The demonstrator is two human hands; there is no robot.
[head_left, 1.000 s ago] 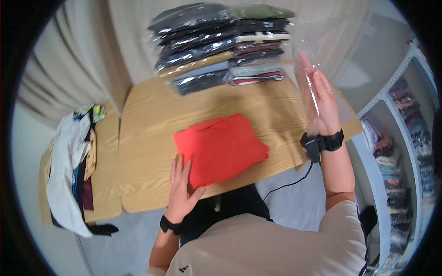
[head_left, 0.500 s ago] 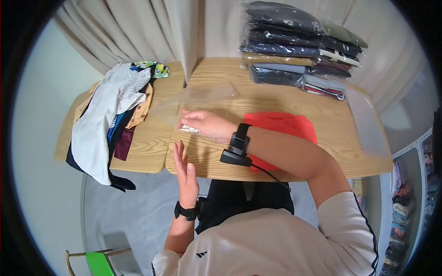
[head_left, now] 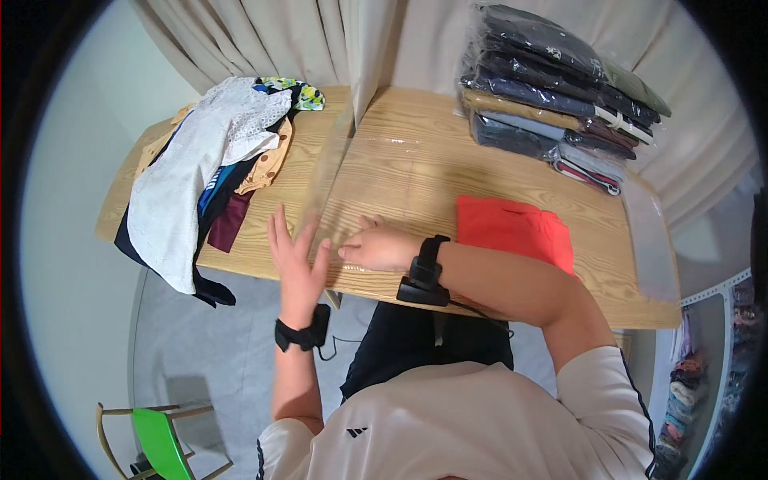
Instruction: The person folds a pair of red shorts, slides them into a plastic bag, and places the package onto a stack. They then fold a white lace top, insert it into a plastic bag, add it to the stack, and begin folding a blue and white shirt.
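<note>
A clear plastic bag (head_left: 376,172) lies flat on the wooden table (head_left: 416,128), hard to see apart from its glare. My right hand (head_left: 378,246) reaches across my body and holds down the bag's near edge with curled fingers. My left hand (head_left: 294,254) is beside it at the bag's left edge, fingers spread, holding nothing. A folded red garment (head_left: 516,230) lies on the table just right of my right forearm, partly hidden by it.
A stack of bagged, folded clothes (head_left: 552,88) stands at the table's far right. A pile of loose clothes (head_left: 204,172) covers the lower side table (head_left: 128,180) on the left. More clear plastic (head_left: 652,240) lies at the right end. A green chair (head_left: 160,440) stands on the floor below left.
My right hand brought the clear bag from the upper right across to the left and laid it on the table. My left hand left the red garment and moved up to the bag's edge.
</note>
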